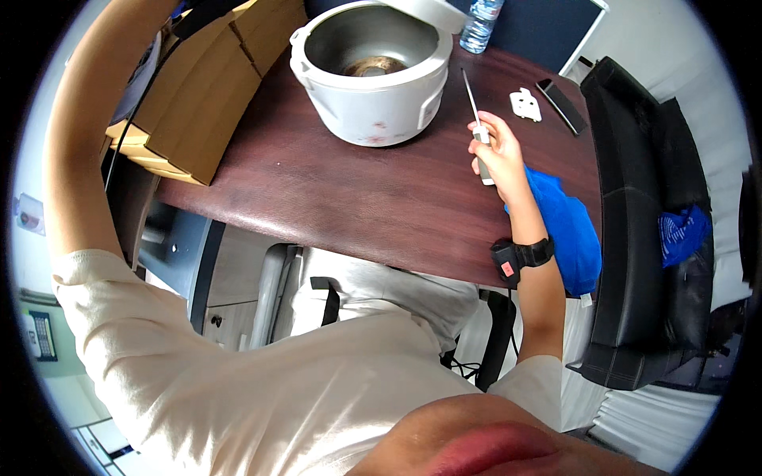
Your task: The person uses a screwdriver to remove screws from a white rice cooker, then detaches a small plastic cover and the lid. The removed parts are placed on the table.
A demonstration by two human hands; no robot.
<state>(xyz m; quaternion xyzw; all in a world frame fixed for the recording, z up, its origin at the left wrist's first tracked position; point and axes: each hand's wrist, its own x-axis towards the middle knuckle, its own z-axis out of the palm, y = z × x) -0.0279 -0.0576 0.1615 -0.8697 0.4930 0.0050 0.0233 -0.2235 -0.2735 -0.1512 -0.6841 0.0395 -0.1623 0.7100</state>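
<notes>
My right hand is closed around the grey-and-white handle of a screwdriver, its thin metal shaft pointing up and away. The hand is held over the right part of the table, to the right of a white rice cooker. The cooker's lid is raised, showing a grey interior with a brownish round area at the bottom. My left arm reaches up past the far left edge, and its hand lies outside the picture. A small white plastic piece with holes lies beyond my right hand.
A black phone lies at the right of the brown table. A clear water bottle stands behind the cooker. Cardboard boxes line the left side. Blue cloth lies by my right forearm, near a black sofa.
</notes>
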